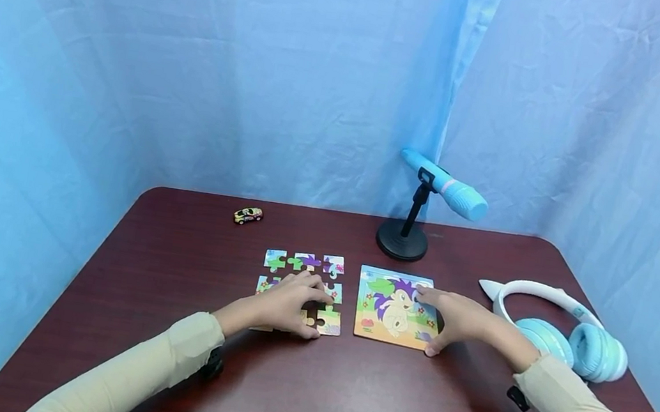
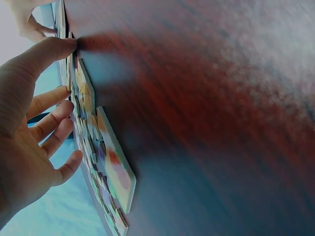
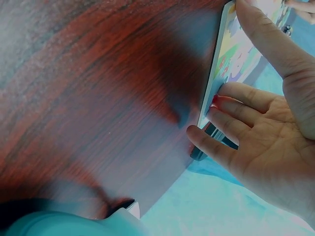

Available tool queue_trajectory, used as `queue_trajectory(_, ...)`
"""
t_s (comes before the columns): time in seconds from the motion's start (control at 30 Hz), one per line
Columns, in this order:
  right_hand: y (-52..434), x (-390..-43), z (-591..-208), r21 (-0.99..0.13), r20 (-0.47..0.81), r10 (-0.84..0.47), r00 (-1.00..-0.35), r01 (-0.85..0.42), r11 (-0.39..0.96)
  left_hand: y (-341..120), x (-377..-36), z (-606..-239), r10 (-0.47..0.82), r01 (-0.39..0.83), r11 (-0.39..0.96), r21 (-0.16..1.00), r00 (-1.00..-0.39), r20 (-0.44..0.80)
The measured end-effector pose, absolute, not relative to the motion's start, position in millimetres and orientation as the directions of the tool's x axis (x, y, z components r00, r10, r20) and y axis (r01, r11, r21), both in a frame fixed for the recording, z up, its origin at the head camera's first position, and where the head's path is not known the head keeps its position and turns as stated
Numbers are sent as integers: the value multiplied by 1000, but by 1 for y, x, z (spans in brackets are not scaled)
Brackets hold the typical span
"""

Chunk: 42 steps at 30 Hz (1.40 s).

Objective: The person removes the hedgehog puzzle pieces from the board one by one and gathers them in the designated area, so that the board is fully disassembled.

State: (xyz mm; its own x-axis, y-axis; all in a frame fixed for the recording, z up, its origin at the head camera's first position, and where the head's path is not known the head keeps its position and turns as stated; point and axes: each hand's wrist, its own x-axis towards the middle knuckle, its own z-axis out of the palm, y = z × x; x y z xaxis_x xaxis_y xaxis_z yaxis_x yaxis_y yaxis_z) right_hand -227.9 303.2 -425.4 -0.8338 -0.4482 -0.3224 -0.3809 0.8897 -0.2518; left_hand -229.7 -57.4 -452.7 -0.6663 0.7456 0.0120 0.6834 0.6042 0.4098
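My left hand (image 1: 294,302) is over a spread of jigsaw puzzle pieces (image 1: 327,324) with colourful printing, laid out in rows with small gaps. Its thumb and index fingertips reach the pieces at the lower right; in the left wrist view the hand (image 2: 37,113) has its fingers spread beside the pieces' edges. The palm hides part of the layout. To the right lies a square puzzle board (image 1: 394,313) picturing a purple-haired cartoon character. My right hand (image 1: 458,319) rests at its right side, thumb by the lower right corner and fingers loosely extended over the upper right.
A blue microphone (image 1: 460,198) on a black round-based stand (image 1: 402,241) is behind the board. White and turquoise headphones (image 1: 597,353) lie at the right, near my right forearm. A small toy car (image 1: 248,216) sits at the back left. Pale blue curtains (image 1: 322,78) surround the table.
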Motion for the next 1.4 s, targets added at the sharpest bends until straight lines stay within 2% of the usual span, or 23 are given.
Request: queue_trajectory(1.4,311,-227,-425,-304,-311,-493,-813,-406,862,-57,-225,-451,740,675,591,441,-672,36)
